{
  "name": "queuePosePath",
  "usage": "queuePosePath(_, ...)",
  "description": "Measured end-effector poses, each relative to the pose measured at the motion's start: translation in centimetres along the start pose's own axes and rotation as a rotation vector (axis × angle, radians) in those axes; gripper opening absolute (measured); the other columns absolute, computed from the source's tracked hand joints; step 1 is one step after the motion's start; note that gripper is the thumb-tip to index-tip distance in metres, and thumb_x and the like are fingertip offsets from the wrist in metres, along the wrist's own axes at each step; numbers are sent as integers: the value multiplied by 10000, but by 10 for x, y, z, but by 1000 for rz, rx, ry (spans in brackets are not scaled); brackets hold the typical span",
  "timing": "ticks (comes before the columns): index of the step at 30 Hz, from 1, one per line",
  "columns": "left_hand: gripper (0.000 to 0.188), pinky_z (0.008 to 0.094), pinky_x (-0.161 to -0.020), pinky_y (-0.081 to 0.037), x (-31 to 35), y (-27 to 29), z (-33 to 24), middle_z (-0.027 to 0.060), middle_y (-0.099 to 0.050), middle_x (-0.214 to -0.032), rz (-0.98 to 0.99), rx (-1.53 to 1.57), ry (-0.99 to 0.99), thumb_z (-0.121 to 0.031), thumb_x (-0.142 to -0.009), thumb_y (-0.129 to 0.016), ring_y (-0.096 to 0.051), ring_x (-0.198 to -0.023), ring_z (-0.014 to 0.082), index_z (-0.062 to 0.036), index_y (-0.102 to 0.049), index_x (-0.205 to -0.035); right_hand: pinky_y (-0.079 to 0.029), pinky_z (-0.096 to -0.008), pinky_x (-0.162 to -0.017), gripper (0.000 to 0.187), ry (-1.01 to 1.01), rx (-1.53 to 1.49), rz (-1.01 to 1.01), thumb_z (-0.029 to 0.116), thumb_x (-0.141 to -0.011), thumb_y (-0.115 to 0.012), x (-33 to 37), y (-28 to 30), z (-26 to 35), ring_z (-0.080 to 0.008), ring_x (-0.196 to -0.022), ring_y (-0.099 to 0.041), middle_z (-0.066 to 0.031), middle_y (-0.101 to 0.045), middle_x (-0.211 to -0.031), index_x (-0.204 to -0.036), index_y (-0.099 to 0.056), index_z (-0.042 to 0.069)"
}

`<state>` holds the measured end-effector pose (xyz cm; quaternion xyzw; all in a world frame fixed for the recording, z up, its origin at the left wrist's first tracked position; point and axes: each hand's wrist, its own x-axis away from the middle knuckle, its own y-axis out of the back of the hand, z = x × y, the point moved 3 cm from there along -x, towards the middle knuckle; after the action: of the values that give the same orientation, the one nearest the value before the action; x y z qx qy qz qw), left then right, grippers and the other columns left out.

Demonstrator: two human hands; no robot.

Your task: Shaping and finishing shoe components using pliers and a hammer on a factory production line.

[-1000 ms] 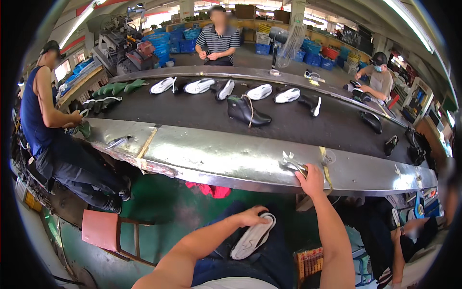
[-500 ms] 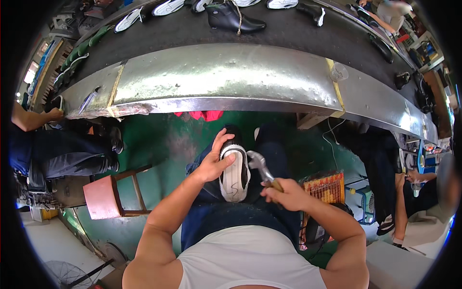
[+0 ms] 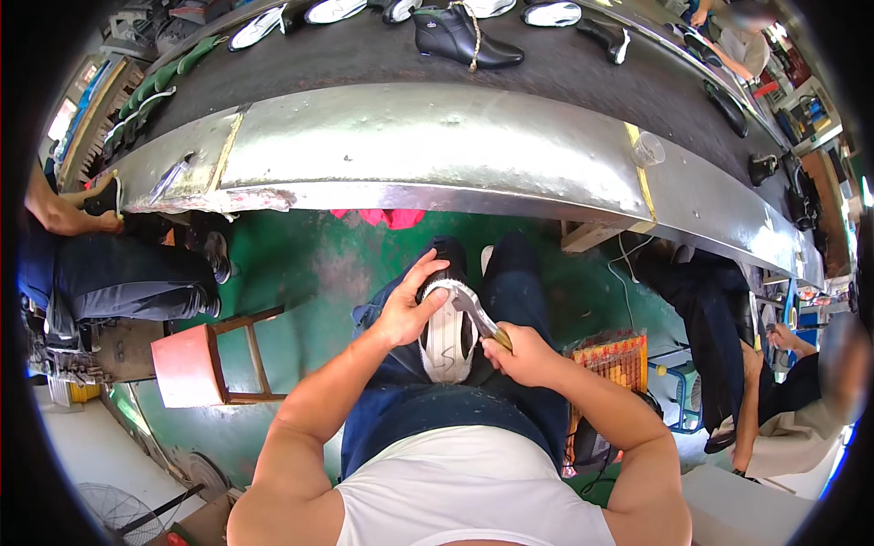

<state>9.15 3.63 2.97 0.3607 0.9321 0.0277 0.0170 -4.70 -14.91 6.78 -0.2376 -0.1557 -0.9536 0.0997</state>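
A dark shoe [image 3: 445, 344] rests between my thighs with its pale sole turned up and a dark curved mark near the lower end. My left hand [image 3: 406, 308] grips its far end, thumb over the sole and fingers around the dark upper. In my right hand [image 3: 525, 353] is a claw hammer [image 3: 480, 317], the fist wrapped round its handle. The hammer's metal head lies over the upper part of the sole, close to my left thumb. Whether the head touches the sole cannot be made out.
Ahead runs a metal-edged bench [image 3: 428, 136] with a dark belt, carrying several shoes and a black ankle boot [image 3: 464, 38]. A pink-seated stool [image 3: 188, 366] stands at left, an orange slatted thing [image 3: 612, 359] at right. Other people [image 3: 64, 218] sit on both sides.
The hammer has swung left from beside the shoe to over its sole, with my right hand following slightly. My left hand keeps its grip. The whole view has shifted a little.
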Motion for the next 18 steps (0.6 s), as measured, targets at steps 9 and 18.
queuePosePath(9, 471, 386, -1152, -299, -1, 4, -10, 202, -301, -1573, 73, -59, 2, -172, -938, -677, -294, -1467, 287, -154, -541, -1388, -514, -495, -751, 241, 191, 301, -258, 171, -947, -613, 9, 3, -4, -443, -842, -653, -249, -658, -859, -1057, -570, -39)
queuePosePath(18, 461, 364, -1138, -329, -6, -11, -7, 262, -350, -1547, -28, -147, 93, -204, -946, -659, -361, -1444, 308, -136, -542, -1386, -521, -463, -739, 218, 62, 256, -75, 179, -937, -597, 27, 6, 2, -441, -811, -647, -250, -652, -857, -969, -542, -30)
